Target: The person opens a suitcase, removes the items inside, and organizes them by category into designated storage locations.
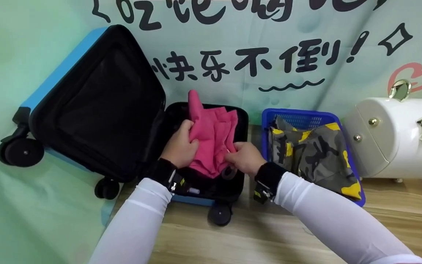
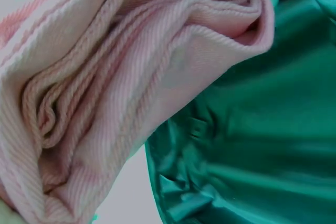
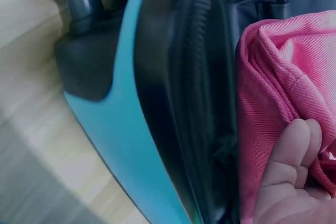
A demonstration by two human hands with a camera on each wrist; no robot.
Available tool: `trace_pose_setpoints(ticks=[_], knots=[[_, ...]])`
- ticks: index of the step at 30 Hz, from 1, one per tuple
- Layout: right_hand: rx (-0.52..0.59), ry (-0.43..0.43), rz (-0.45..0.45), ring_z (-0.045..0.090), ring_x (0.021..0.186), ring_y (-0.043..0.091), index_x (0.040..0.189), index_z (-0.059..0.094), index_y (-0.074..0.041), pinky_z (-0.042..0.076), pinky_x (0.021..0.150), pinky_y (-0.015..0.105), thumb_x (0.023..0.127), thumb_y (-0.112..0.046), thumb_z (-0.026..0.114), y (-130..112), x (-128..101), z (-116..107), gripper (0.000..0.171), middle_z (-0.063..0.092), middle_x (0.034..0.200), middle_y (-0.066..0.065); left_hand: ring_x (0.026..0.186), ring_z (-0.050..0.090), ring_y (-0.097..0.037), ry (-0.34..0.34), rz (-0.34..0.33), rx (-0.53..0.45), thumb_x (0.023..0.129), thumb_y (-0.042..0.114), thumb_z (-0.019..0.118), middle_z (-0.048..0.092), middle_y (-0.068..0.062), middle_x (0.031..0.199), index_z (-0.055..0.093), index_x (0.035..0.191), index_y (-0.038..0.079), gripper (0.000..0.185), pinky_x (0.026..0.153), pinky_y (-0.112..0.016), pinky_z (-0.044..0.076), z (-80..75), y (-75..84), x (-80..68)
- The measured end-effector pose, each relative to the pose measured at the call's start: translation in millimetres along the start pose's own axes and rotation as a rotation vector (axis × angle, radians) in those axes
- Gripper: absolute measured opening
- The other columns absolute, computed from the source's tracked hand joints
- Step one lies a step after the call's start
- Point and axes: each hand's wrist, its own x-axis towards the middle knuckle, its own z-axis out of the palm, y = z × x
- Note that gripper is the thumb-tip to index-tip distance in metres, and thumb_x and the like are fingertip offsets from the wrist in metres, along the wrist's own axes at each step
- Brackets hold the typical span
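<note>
While both hands work inside the open suitcase (image 1: 211, 183):
Pink cloth (image 1: 213, 132): bunched in the lower shell, long axis running away from the person, top end pointing at the backdrop.
Left hand (image 1: 180, 146): grip clenched around the cloth's left edge.
Right hand (image 1: 245, 157): grip pinching its lower right edge.
Counter (image 1: 269, 234): pale wood, also carrying a blue basket (image 1: 299, 117).
Room: green printed backdrop (image 1: 269, 55) behind.
</note>
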Motion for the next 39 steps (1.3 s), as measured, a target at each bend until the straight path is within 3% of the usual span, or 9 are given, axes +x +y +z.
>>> trace_pose_setpoints(ticks=[5, 9, 13, 20, 30, 36, 39], knots=[[0.014, 0.008, -0.031, 0.064, 0.07, 0.013, 0.095, 0.07, -0.005, 0.059, 0.07, 0.03, 0.094, -0.008, 0.067, -8, -11, -21, 0.005, 0.068, 0.075, -0.002, 0.109, 0.064, -0.029, 0.026, 0.047, -0.014, 0.097, 0.009, 0.052, 0.067, -0.017, 0.125, 0.049, 0.138, 0.007, 0.041, 0.101, -0.045, 0.052, 0.2, 20.2, 1.0], [-0.032, 0.027, -0.064, 0.06, 0.068, 0.014, 0.101, 0.071, -0.003, 0.053, 0.065, 0.026, 0.095, -0.01, 0.066, -14, -22, -39, 0.011, 0.065, 0.074, -0.001, 0.108, 0.065, -0.028, 0.034, 0.071, -0.036, 0.097, 0.009, 0.053, 0.068, -0.016, 0.124, 0.05, 0.138, 0.008, 0.041, 0.1, -0.044, 0.053, 2.9, 37.6, 0.7], [-0.095, 0.056, -0.095, 0.064, 0.067, 0.009, 0.108, 0.075, -0.001, 0.053, 0.064, 0.022, 0.096, -0.012, 0.067, -19, -33, -60, 0.019, 0.072, 0.075, -0.003, 0.106, 0.065, -0.026, 0.043, 0.112, -0.051, 0.097, 0.009, 0.054, 0.069, -0.015, 0.124, 0.051, 0.138, 0.009, 0.041, 0.099, -0.044, 0.053, 10.1, 57.2, 1.9], [-0.087, 0.098, -0.106, 0.065, 0.069, 0.008, 0.115, 0.074, 0.002, 0.055, 0.063, 0.021, 0.098, -0.013, 0.068, -23, -60, -104, 0.024, 0.075, 0.079, -0.003, 0.107, 0.066, -0.023, 0.035, 0.185, -0.073, 0.097, 0.009, 0.055, 0.069, -0.013, 0.125, 0.051, 0.138, 0.01, 0.041, 0.1, -0.041, 0.054, 28.5, 95.6, 7.7], [-0.298, 0.209, -0.129, 0.068, 0.07, 0.006, 0.115, 0.076, -0.006, 0.056, 0.061, 0.022, 0.101, -0.024, 0.068, -14, -104, -173, 0.024, 0.077, 0.089, 0.0, 0.1, 0.067, -0.023, 0.003, 0.279, -0.11, 0.097, 0.01, 0.055, 0.072, -0.012, 0.119, 0.051, 0.138, 0.011, 0.041, 0.094, -0.04, 0.055, 75.6, 149.9, 19.0], [-0.435, 0.304, -0.121, 0.051, 0.055, 0.007, 0.107, 0.075, -0.008, 0.044, 0.05, 0.025, 0.101, -0.032, 0.07, 4, -130, -206, 0.026, 0.059, 0.066, -0.008, 0.097, 0.068, -0.02, -0.045, 0.318, -0.162, 0.1, 0.009, 0.055, 0.071, -0.011, 0.121, 0.048, 0.139, 0.011, 0.04, 0.09, -0.034, 0.056, 110.3, 173.8, 20.3], [-0.443, 0.326, -0.103, 0.051, 0.055, 0.009, 0.108, 0.075, -0.007, 0.044, 0.05, 0.025, 0.101, -0.03, 0.069, 15, -140, -217, 0.025, 0.058, 0.063, -0.01, 0.096, 0.068, -0.018, -0.079, 0.333, -0.181, 0.101, 0.008, 0.054, 0.071, -0.011, 0.121, 0.047, 0.139, 0.011, 0.038, 0.088, -0.031, 0.055, 126.2, 180.4, 19.9]])
